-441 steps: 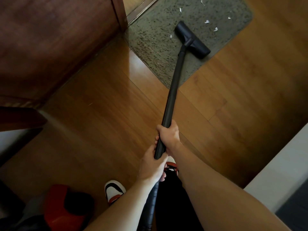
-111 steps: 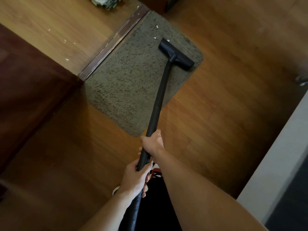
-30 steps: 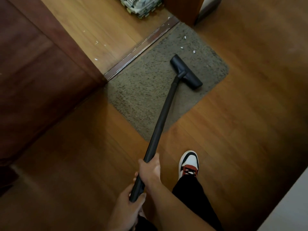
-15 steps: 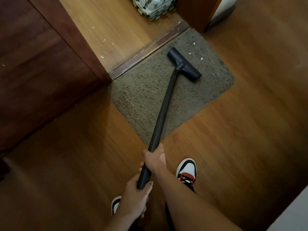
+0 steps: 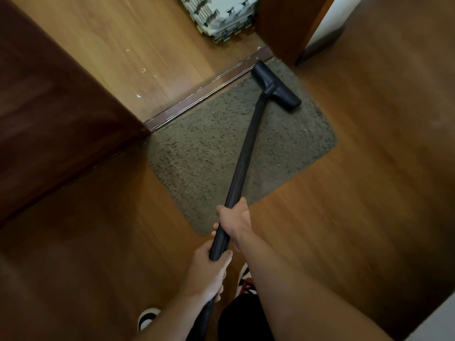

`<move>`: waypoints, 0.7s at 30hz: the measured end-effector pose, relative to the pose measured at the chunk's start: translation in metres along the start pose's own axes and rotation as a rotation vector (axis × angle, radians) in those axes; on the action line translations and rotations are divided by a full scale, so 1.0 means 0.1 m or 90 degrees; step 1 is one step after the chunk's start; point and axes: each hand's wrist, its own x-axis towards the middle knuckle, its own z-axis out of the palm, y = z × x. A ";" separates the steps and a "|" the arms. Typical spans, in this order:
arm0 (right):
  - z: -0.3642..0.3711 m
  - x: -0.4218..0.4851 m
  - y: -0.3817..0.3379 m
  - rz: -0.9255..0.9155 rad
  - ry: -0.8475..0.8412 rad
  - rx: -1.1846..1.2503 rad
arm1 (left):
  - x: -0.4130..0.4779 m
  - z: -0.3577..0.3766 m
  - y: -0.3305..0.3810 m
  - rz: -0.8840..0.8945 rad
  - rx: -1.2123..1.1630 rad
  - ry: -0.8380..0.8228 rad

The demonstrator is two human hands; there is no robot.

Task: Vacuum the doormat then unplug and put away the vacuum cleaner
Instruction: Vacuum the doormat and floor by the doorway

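Head view, looking down: you stand at the near corner of the doormat [image 5: 202,153], both hands wrapped around the black vacuum tube [image 5: 243,156]. Your right hand [image 5: 234,222] grips it nearer the nozzle, fingers curled round. Your left hand [image 5: 209,274] grips just behind, thumb laid along the tube. The nozzle [image 5: 275,88] lies on the mat's far corner, one end just beside the metal threshold strip [image 5: 209,87]. The mat lies on the wooden floor [image 5: 369,168] before an open doorway, beside a dark door [image 5: 49,107].

The vacuuming looks well along: no white scraps show on the visible pile, only a faint speck or two near the right edge. A few white bits [image 5: 138,96] lie beyond the strip, off the mat. Left to do, as far as can be judged: finish this pass, then unplug the machine and put it away. Its body, cord and plug are out of view.
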 end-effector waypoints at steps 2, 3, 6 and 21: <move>-0.13 0.08 -0.11 0.000 -0.006 0.012 | 0.03 0.12 0.13 0.014 -0.010 0.013; -0.17 0.12 -0.15 0.000 -0.007 0.013 | 0.05 0.17 0.18 0.021 -0.013 0.023; -0.26 0.21 -0.25 0.001 -0.008 0.009 | 0.07 0.27 0.32 0.034 -0.019 0.041; -0.25 -0.01 -0.16 0.022 -0.008 0.040 | -0.16 0.25 0.26 0.029 -0.010 0.046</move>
